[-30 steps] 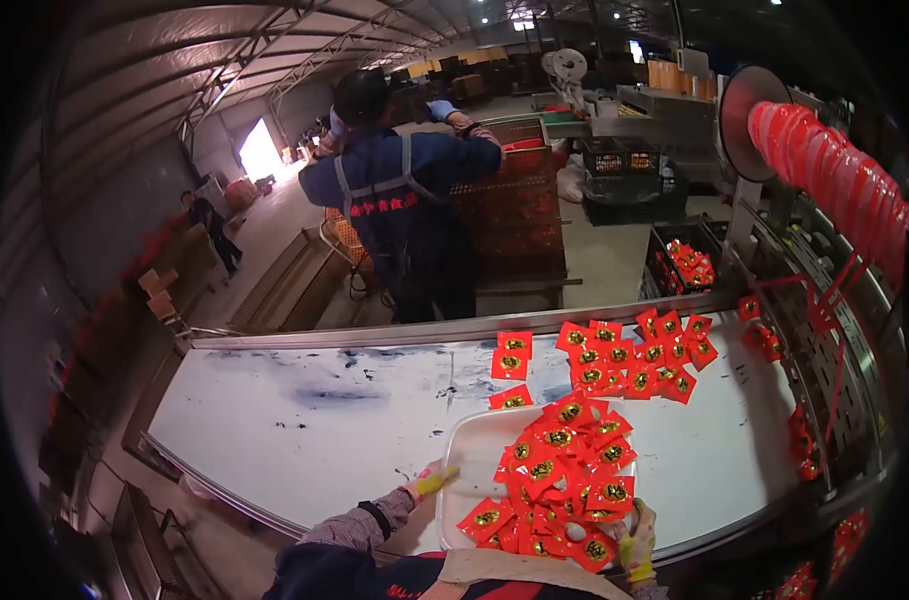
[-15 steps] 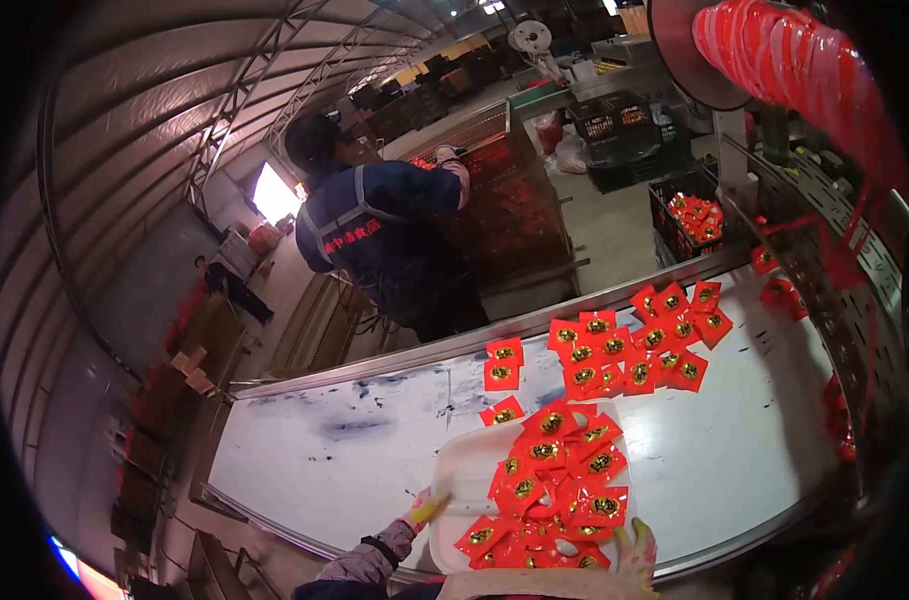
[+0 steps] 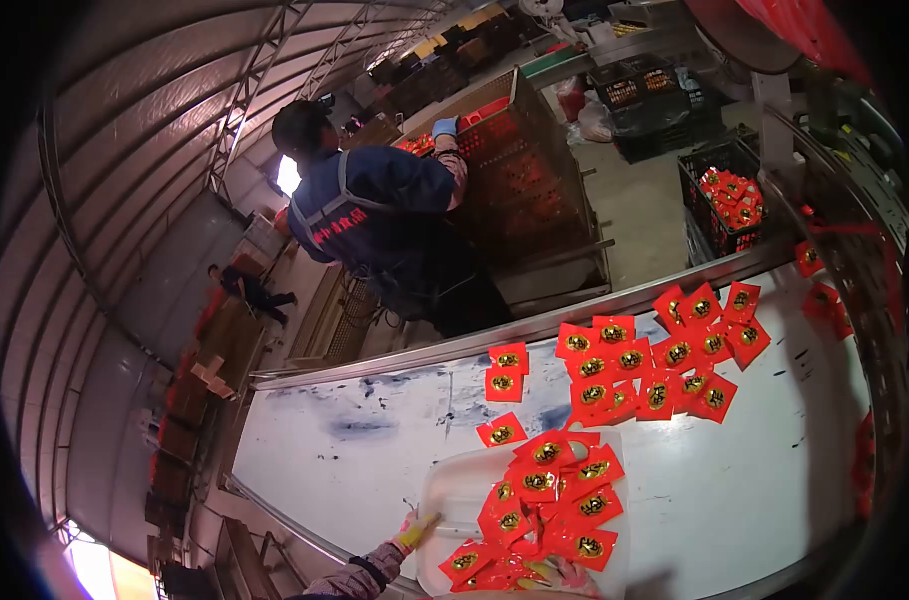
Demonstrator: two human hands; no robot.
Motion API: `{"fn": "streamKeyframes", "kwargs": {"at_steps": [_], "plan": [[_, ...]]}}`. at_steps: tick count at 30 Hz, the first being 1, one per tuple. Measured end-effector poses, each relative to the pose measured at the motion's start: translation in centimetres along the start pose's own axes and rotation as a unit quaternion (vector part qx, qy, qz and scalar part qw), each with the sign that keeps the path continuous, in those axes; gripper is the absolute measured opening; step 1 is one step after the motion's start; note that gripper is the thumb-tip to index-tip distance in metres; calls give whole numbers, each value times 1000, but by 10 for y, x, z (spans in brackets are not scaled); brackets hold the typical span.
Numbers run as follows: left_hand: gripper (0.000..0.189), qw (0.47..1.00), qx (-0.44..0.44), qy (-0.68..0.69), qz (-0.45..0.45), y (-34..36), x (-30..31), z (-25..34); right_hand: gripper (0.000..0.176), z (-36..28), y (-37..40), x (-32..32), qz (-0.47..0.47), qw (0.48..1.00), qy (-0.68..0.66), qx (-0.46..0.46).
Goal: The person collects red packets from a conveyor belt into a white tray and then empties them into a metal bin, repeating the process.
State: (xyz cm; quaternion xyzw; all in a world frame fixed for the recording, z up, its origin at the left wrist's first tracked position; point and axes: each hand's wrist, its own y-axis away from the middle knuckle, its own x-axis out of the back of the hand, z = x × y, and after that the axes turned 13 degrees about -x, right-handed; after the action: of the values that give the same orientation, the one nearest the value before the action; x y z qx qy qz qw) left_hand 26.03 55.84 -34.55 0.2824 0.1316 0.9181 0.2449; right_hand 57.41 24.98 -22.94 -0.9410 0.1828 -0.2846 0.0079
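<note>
A: Where is the left hand (image 3: pixel 412 531)?

B: At the near edge of the table (image 3: pixel 344 460). It wears a glove with yellow fingertips, and the fingers are closed over the left rim of a white tray (image 3: pixel 454 495).

A: And the tray?

B: It lies at the table's near edge, right of the middle. A loose pile of red packets (image 3: pixel 539 482) with gold marks covers its right half; the left part is bare.

A: The right hand (image 3: pixel 564 577)?

B: Only a bit of it shows at the tray's near rim, half under the pile. Whether it grips anything, I cannot tell.

A: What else is on the table?

B: A bigger spread of packets (image 3: pixel 664 355) towards the far right corner, overlapping one another. Two single packets (image 3: pixel 504 370) sit near the far edge, and another one (image 3: pixel 501 432) just beyond the tray's far rim.

A: Anyone nearby?

B: A co-worker (image 3: pixel 374 205) in a dark blue jacket stands past the far edge, back turned, one gloved hand raised to a wire cage (image 3: pixel 519 175). On the floor, further right, a black crate (image 3: pixel 690 205) holds more red packets.
</note>
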Motion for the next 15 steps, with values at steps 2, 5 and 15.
{"fn": "streamKeyframes", "kwargs": {"at_steps": [2, 5, 15], "plan": [[35, 1000, 1, 0, 14, 8, 1, -1, 53, 1, -2, -1, -7, 1000, -7, 9], [32, 1000, 22, -16, 8, 17, 7, 5, 50, 2, -2, -1, -14, 1000, -10, 13], [36, 1000, 24, -9, 12, 18, -15, 22, 40, 26, 8, 10, -20, 1000, 17, 13]]}}
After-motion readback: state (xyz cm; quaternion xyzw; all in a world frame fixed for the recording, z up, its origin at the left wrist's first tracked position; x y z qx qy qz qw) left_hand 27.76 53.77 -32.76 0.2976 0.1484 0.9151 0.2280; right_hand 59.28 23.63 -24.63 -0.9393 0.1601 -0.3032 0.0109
